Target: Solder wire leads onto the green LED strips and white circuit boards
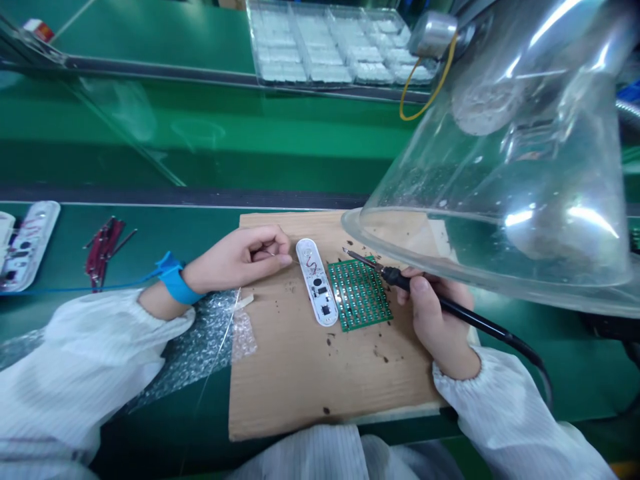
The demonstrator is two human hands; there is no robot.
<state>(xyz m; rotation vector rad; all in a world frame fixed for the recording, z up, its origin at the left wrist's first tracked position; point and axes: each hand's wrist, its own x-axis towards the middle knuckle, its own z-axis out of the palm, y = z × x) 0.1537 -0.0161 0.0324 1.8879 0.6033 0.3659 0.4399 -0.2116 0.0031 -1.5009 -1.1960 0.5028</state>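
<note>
My right hand point(440, 313) grips a soldering iron point(397, 277), its tip pointing left above the far edge of a green circuit board panel point(361, 293). Along the panel's left side lies a long white plastic casing point(317, 283) with dark components and thin red wires inside. Left of the casing, my left hand point(255, 257) is closed in a pinch on a thin solder wire point(227, 330), which trails down below it. A blue wrist strap point(177, 279) circles my left wrist. Casing and panel both rest on a sheet of cardboard point(280, 380).
A clear fume hood point(490, 220) hangs low over my right hand. Bubble wrap point(195, 353) lies beneath my left forearm. Further left are a bundle of dark red wires point(105, 253) and another white casing point(37, 240). A clear compartment tray point(330, 43) stands on the shelf behind.
</note>
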